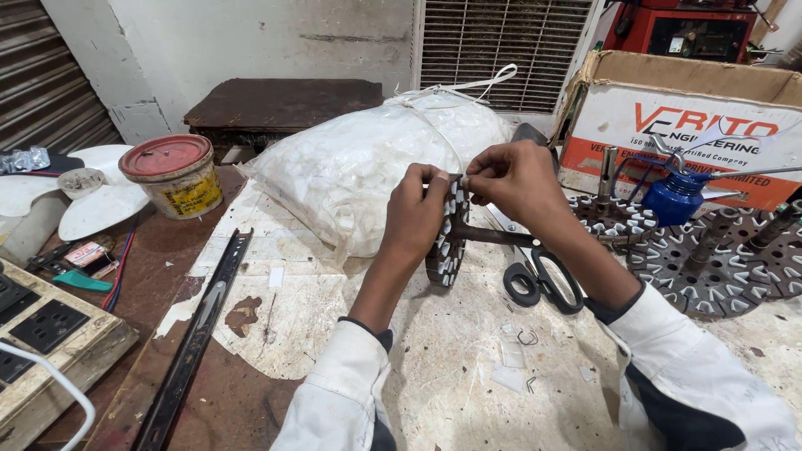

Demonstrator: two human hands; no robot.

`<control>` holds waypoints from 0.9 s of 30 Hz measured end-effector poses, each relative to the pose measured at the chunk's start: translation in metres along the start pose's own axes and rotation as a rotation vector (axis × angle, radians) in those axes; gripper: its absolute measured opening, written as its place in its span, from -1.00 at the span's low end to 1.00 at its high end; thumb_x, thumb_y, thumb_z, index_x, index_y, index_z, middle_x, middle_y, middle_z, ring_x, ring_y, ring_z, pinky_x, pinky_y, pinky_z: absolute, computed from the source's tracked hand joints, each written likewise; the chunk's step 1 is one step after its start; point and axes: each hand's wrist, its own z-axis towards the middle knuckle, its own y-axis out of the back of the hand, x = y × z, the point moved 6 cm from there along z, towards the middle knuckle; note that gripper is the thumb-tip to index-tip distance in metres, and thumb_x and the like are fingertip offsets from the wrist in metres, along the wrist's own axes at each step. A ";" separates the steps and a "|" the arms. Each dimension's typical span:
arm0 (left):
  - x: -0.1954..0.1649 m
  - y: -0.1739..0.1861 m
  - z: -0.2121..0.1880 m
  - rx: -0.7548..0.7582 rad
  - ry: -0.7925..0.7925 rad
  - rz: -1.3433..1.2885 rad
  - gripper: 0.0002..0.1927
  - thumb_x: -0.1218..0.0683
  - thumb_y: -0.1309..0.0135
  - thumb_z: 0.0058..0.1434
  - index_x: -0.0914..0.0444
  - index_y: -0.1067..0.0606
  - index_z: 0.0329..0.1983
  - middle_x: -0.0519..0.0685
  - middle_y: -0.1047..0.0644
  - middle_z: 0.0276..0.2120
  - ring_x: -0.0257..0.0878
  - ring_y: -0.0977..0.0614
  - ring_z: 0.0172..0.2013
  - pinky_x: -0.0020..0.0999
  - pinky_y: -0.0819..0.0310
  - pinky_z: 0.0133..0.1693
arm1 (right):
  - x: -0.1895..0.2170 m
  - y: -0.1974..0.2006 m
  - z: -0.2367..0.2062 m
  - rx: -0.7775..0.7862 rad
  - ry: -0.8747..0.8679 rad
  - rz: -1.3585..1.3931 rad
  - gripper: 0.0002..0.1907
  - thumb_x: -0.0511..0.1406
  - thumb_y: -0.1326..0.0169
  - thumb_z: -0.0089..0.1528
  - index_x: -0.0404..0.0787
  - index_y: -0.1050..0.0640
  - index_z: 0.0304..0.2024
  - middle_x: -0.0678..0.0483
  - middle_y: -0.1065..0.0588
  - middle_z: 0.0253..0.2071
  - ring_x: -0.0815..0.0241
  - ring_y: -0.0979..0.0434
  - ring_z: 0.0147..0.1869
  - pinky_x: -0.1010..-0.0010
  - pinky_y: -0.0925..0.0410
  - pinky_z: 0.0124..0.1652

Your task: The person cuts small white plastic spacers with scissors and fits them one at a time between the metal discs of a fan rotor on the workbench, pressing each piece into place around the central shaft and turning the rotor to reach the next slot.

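Note:
A dark round slotted metal core (pixel 449 250) with white paper strips in its slots stands on edge on the workbench, a shaft sticking out to its right. My left hand (pixel 415 215) grips the core's rim from the left. My right hand (pixel 511 177) pinches a small white paper strip (pixel 462 179) at the top of the core's rim. Both sleeves are white.
A big clear bag of white paper pieces (pixel 359 163) lies behind the core. Black scissors (pixel 543 280) lie to the right, with more slotted cores (pixel 710 263), a blue oil can (pixel 675 196) and a cardboard box (pixel 693 108). A red-lidded tub (pixel 171 174), metal rail (pixel 196 334) and socket board (pixel 46 330) are left.

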 end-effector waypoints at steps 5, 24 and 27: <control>-0.014 0.007 -0.001 0.044 -0.135 0.041 -0.51 -0.08 -0.25 0.20 0.39 -0.50 -0.02 0.00 -0.62 -0.34 -0.33 -0.64 -0.35 -0.42 -0.55 -0.33 | 0.002 -0.001 0.000 0.031 0.067 0.079 -0.77 -0.33 -0.33 0.14 -0.35 -0.68 -0.20 -0.02 -0.67 -0.39 0.29 -0.71 -0.31 0.46 -0.56 -0.26; -0.018 0.003 -0.003 0.115 -0.173 0.006 -0.64 0.07 0.22 0.47 0.34 -0.58 -0.04 -0.01 -0.61 -0.42 -0.33 -0.57 -0.42 -0.35 -0.48 -0.31 | -0.020 -0.006 0.005 0.011 -0.093 0.295 -0.89 -0.46 -0.26 0.12 -0.39 -0.65 -0.31 -0.03 -0.62 -0.43 0.26 -0.65 -0.39 0.47 -0.54 -0.33; -0.020 0.002 -0.004 0.127 -0.200 -0.023 -0.64 0.09 0.22 0.48 0.35 -0.57 -0.04 -0.02 -0.63 -0.38 -0.34 -0.60 -0.37 -0.36 -0.51 -0.26 | -0.023 -0.009 0.007 0.058 -0.061 0.474 -0.93 -0.48 -0.23 0.15 -0.42 -0.62 -0.32 -0.04 -0.60 -0.43 0.24 -0.62 -0.41 0.46 -0.53 -0.34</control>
